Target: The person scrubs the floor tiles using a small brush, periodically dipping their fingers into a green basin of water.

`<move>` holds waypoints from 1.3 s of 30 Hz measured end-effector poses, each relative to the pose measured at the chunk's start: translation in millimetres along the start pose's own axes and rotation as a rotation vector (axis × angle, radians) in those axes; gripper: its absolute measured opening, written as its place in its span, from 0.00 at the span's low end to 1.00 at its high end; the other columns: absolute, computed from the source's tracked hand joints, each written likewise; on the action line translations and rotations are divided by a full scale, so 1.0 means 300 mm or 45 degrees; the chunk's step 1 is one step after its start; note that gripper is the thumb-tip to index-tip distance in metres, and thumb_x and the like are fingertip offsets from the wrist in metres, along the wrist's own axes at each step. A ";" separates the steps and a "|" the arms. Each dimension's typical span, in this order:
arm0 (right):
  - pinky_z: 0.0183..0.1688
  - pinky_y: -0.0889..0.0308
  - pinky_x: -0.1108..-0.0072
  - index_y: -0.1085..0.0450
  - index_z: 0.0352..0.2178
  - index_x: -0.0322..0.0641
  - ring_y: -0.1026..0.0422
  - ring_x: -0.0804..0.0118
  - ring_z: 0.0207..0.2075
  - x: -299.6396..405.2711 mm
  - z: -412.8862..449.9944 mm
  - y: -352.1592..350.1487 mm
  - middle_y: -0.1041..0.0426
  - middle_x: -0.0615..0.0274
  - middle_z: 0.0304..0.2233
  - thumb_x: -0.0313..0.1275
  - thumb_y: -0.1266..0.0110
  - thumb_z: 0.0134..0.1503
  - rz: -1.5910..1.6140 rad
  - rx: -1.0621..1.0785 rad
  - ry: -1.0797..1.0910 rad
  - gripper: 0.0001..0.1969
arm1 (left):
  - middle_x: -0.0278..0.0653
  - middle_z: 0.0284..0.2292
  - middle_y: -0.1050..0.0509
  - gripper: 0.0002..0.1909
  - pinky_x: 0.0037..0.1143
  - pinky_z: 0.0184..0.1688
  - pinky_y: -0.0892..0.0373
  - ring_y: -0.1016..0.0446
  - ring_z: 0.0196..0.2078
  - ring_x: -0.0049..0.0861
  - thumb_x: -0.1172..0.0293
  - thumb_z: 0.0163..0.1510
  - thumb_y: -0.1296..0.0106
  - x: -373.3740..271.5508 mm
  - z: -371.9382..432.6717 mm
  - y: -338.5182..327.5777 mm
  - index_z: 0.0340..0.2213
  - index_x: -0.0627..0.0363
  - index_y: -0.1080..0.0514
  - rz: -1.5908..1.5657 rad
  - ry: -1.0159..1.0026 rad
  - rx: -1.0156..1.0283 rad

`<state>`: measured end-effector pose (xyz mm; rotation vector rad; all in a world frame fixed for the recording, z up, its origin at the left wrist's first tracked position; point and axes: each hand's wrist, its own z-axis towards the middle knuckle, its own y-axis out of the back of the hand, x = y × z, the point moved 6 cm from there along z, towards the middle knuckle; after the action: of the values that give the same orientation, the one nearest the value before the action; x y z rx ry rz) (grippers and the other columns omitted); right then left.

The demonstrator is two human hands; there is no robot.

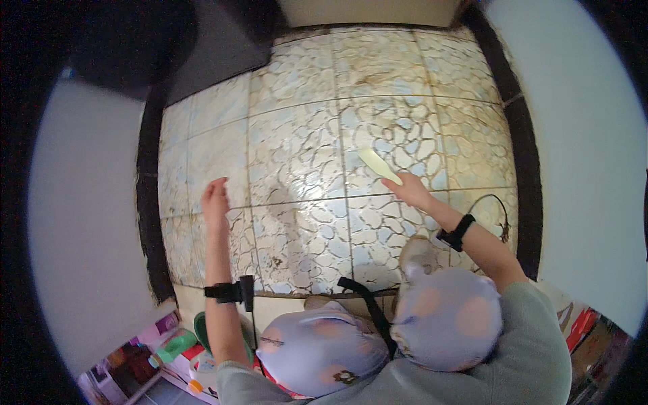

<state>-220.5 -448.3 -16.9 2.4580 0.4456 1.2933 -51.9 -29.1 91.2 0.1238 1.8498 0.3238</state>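
My right hand (407, 190) is closed on one end of a pale yellow-green brush or scrubber handle (377, 164), whose far end points up and left over the tiles; its underside is hidden. Below it spreads a wet-looking pebble-patterned tile floor (304, 152) with dark grout lines and brownish stains. Off to the left, my left hand (216, 200) hovers over the floor with its fingers slightly bent and nothing in it. Black straps circle both forearms.
Dark skirting (526, 167) and pale walls bound the floor on both sides. A dark object (212, 50) stands at the upper left. At the lower left are a green bottle (174, 347), a green container (201, 329) and packages. My knees and shoes are at the near edge.
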 end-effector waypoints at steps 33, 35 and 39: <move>0.26 0.37 0.64 0.35 0.26 0.26 0.32 0.47 0.22 0.325 0.172 -0.132 0.33 0.43 0.18 0.41 0.58 0.53 -0.881 0.121 0.471 0.22 | 0.42 0.23 0.28 0.12 0.24 0.26 0.35 0.31 0.22 0.27 0.66 0.46 0.51 0.120 0.004 -0.154 0.28 0.63 0.31 0.512 -0.232 0.344; 0.24 0.38 0.66 0.35 0.26 0.26 0.32 0.48 0.21 0.319 0.148 -0.235 0.33 0.43 0.18 0.41 0.57 0.53 -0.711 0.055 0.342 0.21 | 0.40 0.23 0.28 0.14 0.23 0.27 0.36 0.32 0.22 0.23 0.64 0.46 0.51 0.308 -0.005 0.132 0.29 0.63 0.30 0.450 -0.179 0.094; 0.24 0.39 0.71 0.34 0.29 0.29 0.32 0.53 0.21 0.180 0.119 -0.311 0.33 0.45 0.18 0.40 0.57 0.53 -0.466 -0.136 0.273 0.19 | 0.43 0.27 0.30 0.19 0.25 0.29 0.35 0.32 0.27 0.27 0.59 0.45 0.49 0.600 -0.150 0.672 0.33 0.63 0.31 0.661 0.255 -0.482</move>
<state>-172.8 -346.9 -36.0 2.0362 0.8147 1.3819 -164.9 201.1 -5.2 0.3199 1.8974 1.0722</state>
